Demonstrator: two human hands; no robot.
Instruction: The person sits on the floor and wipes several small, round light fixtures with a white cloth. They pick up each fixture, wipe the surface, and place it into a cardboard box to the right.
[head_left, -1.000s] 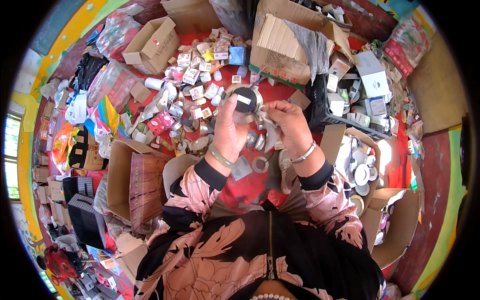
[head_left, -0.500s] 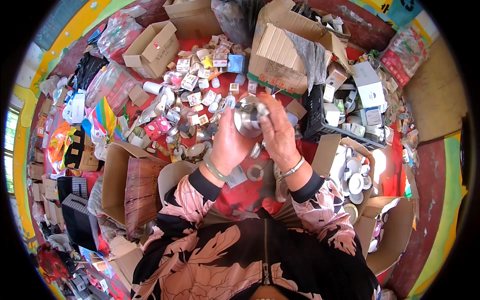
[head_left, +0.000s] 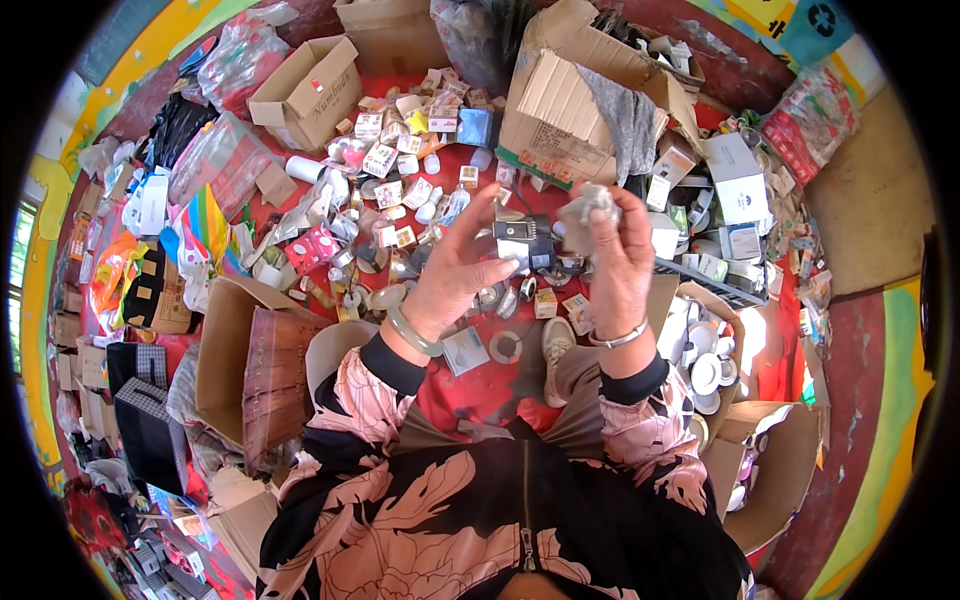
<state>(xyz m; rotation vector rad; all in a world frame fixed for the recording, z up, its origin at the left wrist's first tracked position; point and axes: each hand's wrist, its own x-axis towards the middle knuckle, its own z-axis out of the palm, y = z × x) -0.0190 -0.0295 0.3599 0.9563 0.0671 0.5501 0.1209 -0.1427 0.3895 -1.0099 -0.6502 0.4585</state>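
Open gap between left hand [head_left: 448, 282] and right hand [head_left: 622, 262], partly filled by dark metal-topped item [head_left: 525, 236]. Right hand's pale crumpled wad [head_left: 592, 207] narrows far end. Ahead: heaped small boxes [head_left: 385, 160]; ahead-right, large carton [head_left: 560, 112]. Black crate [head_left: 712, 284] obstructs right. Red floor [head_left: 465, 396] shows between trouser legs [head_left: 583, 375].

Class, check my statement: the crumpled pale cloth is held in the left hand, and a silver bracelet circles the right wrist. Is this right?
Not quite: the crumpled pale cloth is held in the right hand, as the head view shows, not the left. A silver bracelet does circle the right wrist.
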